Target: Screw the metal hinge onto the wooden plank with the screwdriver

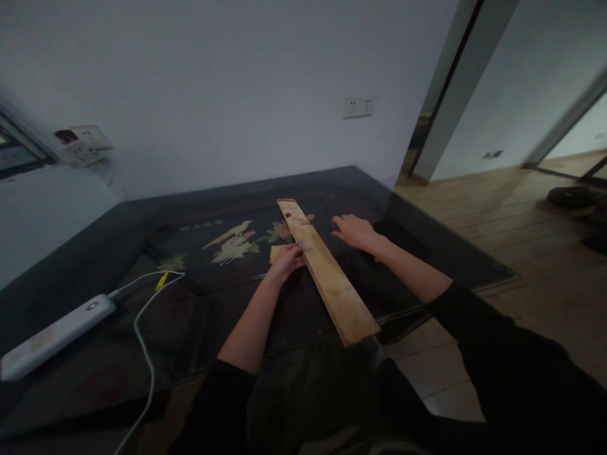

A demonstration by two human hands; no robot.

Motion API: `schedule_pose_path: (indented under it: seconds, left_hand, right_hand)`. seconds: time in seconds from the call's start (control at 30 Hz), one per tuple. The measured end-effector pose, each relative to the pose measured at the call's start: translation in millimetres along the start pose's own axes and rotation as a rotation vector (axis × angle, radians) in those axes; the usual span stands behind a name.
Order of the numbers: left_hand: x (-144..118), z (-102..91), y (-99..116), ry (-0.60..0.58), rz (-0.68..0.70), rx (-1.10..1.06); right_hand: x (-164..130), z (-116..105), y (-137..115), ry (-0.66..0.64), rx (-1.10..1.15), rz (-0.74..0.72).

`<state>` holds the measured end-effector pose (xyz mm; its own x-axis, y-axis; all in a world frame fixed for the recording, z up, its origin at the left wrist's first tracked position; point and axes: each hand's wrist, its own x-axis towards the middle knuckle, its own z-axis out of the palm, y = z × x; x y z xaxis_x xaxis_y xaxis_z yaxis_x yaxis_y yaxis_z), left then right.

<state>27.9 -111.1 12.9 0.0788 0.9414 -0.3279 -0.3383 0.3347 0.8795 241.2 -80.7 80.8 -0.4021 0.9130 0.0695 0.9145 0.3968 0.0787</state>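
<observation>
Glossy dark table (142,253); hands, perhaps resting, flank flat wooden plank (327,272).

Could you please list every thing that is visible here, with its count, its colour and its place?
wooden plank: one, light brown, lying diagonally on the table, near end over the edge
small wooden piece: one, light brown, left of the plank
table: one, black, painted birds and flowers at its centre
power strip: one, white, table's left side
cable: one, white, running from the power strip
wall sockets: two, white, back wall
left hand: one, fingers touching the plank
right hand: one, flat on the table, right of the plank
</observation>
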Motion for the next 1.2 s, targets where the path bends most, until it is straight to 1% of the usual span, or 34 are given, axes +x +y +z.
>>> schedule_pose_path:
  seconds: [0.07, 0.1, 0.17, 0.23, 0.33, 0.43, 0.53, 0.6, 0.67, 0.73, 0.77, 0.87, 0.93, 0.97, 1.03, 1.1, 1.2]
  left_hand:
    - [0, 0.2, 0, 0.001, -0.005, -0.007]
    - [0, 0.3, 0, 0.003, -0.007, -0.010]
    - [0, 0.5, 1, 0.011, -0.011, -0.014]
    - [0, 0.9, 1, 0.021, -0.014, -0.021]
    - [-1, 1.5, 2, 0.019, -0.016, -0.035]
    - [-2, 1.5, 2, 0.016, -0.009, -0.035]
    - [-2, 0.3, 2, 0.007, 0.000, -0.022]
    - [-2, -0.4, 1, -0.009, 0.002, -0.017]
    - [-2, -0.5, 1, -0.008, 0.001, -0.014]
    - [-2, 0.0, 1, 0.013, 0.003, -0.009]
    - [-2, 0.3, 1, 0.022, 0.003, -0.008]
    - [-3, 0.9, 2, 0.026, 0.001, -0.008]
    - [-3, 0.8, 3, 0.023, -0.005, -0.004]
    - [-3, 0.7, 3, 0.023, -0.007, -0.002]
    - [-3, 0.3, 3, 0.018, -0.009, -0.004]
    - [-2, 0.1, 2, 0.015, -0.005, -0.006]
    - [0, -0.6, 0, 0.022, -0.002, 0.009]
  right_hand:
    - [-29, 12, 16, 0.051, -0.037, 0.156]
    - [-42, 18, 21, 0.055, -0.055, 0.216]
    - [-62, 31, 27, 0.013, -0.068, 0.271]
    - [-73, 43, 26, -0.018, -0.040, 0.319]
    - [-75, 55, 19, 0.005, 0.028, 0.364]
    - [-72, 60, 15, 0.041, 0.047, 0.368]
    - [-66, 53, 18, 0.093, 0.068, 0.335]
    - [-57, 42, 22, 0.188, 0.145, 0.297]
    - [-43, 29, 25, 0.341, 0.332, 0.221]
    - [-25, 19, 23, 0.534, 0.640, 0.104]
    - [-16, 16, 21, 0.597, 0.829, 0.098]
    - [11, 19, 8, 0.629, 1.456, 0.135]
    - [24, 26, 1, 0.670, 1.708, 0.165]
    - [28, 29, -1, 0.692, 1.783, 0.176]
    - [32, 35, 0, 0.731, 1.856, 0.200]
    - [33, 40, 6, 0.746, 1.868, 0.221]
    - [32, 46, 16, 0.754, 1.813, 0.261]
